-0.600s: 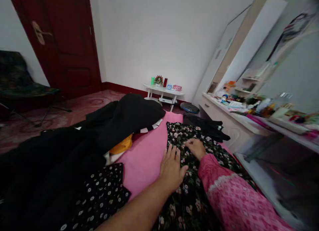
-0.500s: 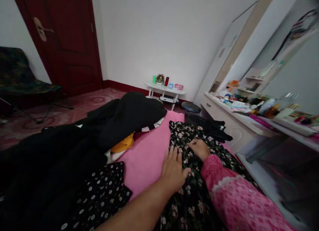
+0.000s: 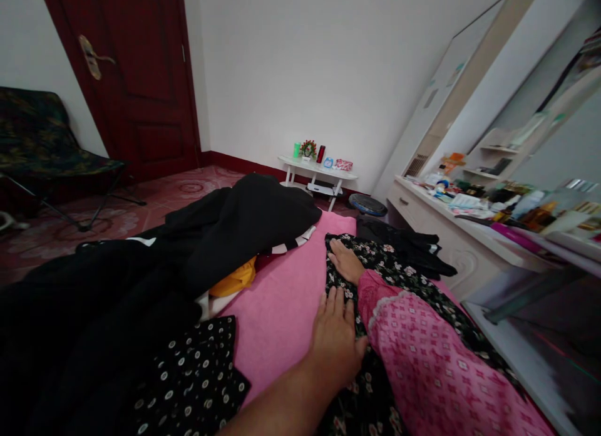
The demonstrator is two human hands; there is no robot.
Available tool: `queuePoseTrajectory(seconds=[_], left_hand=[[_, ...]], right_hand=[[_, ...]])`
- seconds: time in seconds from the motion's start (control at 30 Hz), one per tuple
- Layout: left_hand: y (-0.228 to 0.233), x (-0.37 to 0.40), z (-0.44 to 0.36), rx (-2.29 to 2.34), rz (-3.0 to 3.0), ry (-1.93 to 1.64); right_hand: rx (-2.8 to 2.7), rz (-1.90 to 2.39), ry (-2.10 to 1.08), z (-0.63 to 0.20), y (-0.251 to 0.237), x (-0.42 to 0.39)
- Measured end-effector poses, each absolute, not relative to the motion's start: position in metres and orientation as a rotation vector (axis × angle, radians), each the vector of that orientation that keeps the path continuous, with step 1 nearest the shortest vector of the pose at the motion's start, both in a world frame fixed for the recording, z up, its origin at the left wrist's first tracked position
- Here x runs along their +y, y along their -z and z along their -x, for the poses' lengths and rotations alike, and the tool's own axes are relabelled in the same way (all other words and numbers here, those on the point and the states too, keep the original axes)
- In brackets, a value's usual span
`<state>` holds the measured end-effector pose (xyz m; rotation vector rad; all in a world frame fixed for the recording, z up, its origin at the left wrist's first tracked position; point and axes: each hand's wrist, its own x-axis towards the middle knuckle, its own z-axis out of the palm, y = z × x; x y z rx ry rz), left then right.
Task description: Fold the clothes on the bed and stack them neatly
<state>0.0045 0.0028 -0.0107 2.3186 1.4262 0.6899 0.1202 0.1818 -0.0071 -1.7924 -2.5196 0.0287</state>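
A smooth pink fabric sheet [image 3: 282,323] bears a black floral-printed cloth garment [image 3: 399,273] at 4 o'clock. On it, each grip is flat and spread: left hand [image 3: 335,337] at 5 o'clock, pink-sleeved right hand [image 3: 346,262] just beyond at 4. A black white-ringed cloth [image 3: 201,367] lies at 7; labels on the amber and clear bottles [image 3: 539,217] at 3 are too small to read.
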Motion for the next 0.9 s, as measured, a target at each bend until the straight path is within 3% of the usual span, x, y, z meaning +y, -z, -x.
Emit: queuePoseTrajectory(seconds=[0.27, 0.57, 0.77, 0.9], left_hand=[[0.018, 0.004, -0.003, 1.449, -2.378, -0.690], [0.019, 0.005, -0.004, 1.493, -2.491, -0.594], [0.021, 0.004, -0.007, 1.523, -2.548, -0.570], [0.019, 0.002, -0.007, 1.523, -2.569, -0.571]], right_hand=[[-2.572, 1.926, -0.262, -0.126, 0.000, 0.170], [-2.366, 1.503, -0.797, -0.232, -0.046, 0.004], [-1.841, 2.035, -0.263, -0.354, -0.071, -0.103], [-1.748, 2.268, -0.247, -0.377, -0.052, -0.149]])
